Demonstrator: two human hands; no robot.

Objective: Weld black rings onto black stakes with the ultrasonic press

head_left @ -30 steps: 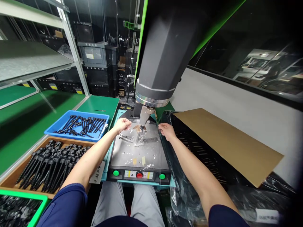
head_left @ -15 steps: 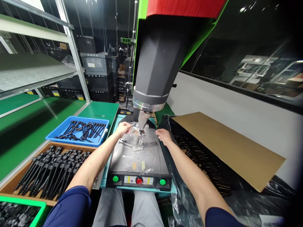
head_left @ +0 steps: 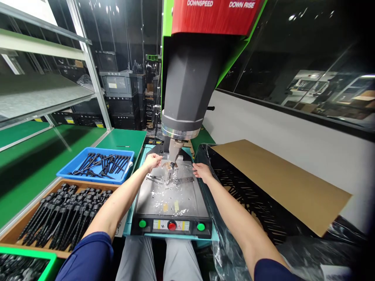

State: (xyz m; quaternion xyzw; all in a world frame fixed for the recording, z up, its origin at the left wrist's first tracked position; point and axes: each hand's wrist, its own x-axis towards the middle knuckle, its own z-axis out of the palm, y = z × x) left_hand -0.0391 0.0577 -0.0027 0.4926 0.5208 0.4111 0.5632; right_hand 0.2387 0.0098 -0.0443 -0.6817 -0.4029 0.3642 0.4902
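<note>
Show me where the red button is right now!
The red button is low in the head view, just left of the middle, on the black front panel below the metal plate, between the left green button and the right green button.

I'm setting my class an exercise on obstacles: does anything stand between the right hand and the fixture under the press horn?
No solid object shows between the right hand and the fixture. Glints suggest clear film there, though its extent is unclear; the horn stands above.

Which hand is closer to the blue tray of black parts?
Left. The left hand is just to the right of the blue tray; the right hand is farther away, past the machine's metal tip.
</note>
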